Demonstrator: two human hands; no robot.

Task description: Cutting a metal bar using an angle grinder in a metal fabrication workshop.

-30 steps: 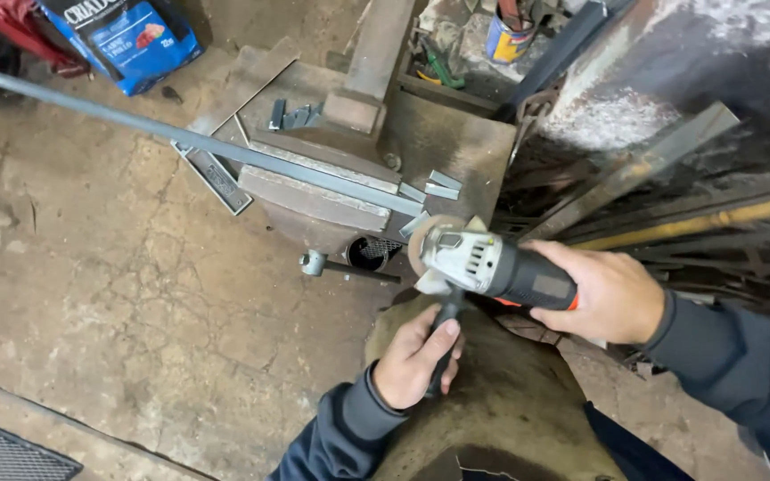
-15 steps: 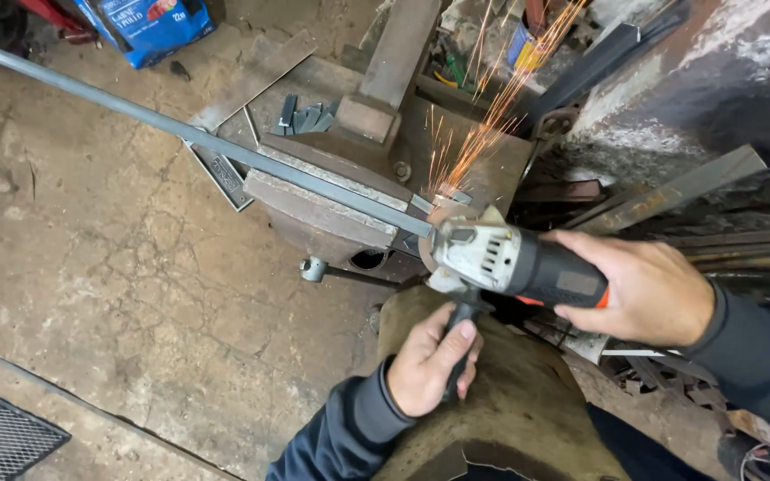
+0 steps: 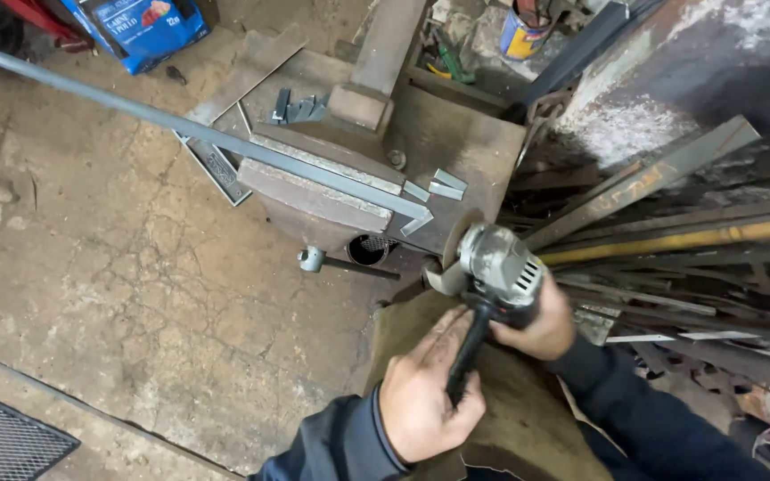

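Sparks have stopped and the angle grinder has swung round, its disc now just beside the cut end of the long steel bar clamped in the vise. Left hand fingers wrap the black side handle; right hand grips the grinder body from beneath.

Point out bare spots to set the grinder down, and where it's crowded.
Free: the cracked concrete floor, bordered by the long bar above, the vise on the right and the mesh mat below. Crowded: the scrap pile on the right, and the vise top with offcuts. Both hands hold the grinder.
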